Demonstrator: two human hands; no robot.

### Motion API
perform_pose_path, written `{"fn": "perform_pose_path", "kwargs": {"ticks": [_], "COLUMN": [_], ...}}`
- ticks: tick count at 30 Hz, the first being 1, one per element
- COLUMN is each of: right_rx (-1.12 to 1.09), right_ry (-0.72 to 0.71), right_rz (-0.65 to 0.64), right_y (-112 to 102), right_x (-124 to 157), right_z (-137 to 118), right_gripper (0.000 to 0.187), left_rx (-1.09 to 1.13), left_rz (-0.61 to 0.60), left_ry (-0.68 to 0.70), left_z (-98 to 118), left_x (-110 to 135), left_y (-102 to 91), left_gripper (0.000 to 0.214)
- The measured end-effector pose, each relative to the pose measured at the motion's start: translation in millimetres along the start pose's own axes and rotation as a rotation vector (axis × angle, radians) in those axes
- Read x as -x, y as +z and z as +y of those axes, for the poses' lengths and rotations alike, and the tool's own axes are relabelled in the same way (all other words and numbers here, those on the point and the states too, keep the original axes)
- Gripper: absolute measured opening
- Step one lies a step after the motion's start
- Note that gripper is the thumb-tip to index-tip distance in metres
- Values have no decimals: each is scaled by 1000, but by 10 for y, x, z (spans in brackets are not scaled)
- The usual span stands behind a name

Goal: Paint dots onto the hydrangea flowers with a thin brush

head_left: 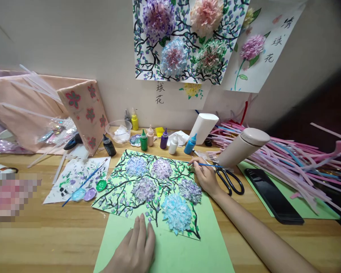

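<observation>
A painting (119, 189) with dark branches, green leaves and puffy paper flowers in blue and purple lies tilted on a light green sheet (170, 252). Pinched in my right hand (206, 175) is a thin blue paintbrush (211, 165), its tip at the painting's upper right corner. My left hand (136, 246) lies flat, fingers stretched, on the green sheet with its fingertips by the painting's lower edge. To the left, a second blue brush (86, 181) rests across a paint-spotted paper (74, 172). Small lids of green (101, 185), purple (89, 194) and light blue paint (78, 195) sit beside it.
Several paint bottles, one of them green (143, 140), stand along the wall. Right of my hand are black-handled scissors (230, 180), a beige bottle (243, 146), a black phone (272, 195) and heaped pink pipe cleaners (295, 151). Flower pictures (184, 40) hang above.
</observation>
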State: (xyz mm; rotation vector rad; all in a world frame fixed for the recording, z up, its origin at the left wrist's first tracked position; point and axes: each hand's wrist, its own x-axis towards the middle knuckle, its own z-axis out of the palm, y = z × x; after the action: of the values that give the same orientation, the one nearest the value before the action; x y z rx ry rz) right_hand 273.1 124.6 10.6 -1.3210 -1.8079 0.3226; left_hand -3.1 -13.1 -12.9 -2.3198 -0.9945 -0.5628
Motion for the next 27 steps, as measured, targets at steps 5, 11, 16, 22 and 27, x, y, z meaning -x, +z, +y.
{"fn": "perform_pose_path", "kwargs": {"ticks": [5,11,16,22,27], "right_rx": [7,-22,-212,-234,-209], "right_ry": [-9,-81,-108,-413,-453], "right_rz": [27,269,192,-442,-651], "right_y": [8,-40,12,589,1210], "right_x": [30,72,18,-200,-353], "right_z": [50,14,-654,-1725,-2071], "right_gripper": [23,22,18,16,13], "left_rx": [-18,-53,-81,-55,-29], "left_rz": [-44,-108,-182,-167,-141], "left_ry": [-2,69,145,139,115], "left_z": [38,39,16,-11,-29], "left_x": [-18,-27,-52,-92,-121], "left_y": [-40,-88,-174,-234,-261], "left_gripper": [28,30,30,25,18]}}
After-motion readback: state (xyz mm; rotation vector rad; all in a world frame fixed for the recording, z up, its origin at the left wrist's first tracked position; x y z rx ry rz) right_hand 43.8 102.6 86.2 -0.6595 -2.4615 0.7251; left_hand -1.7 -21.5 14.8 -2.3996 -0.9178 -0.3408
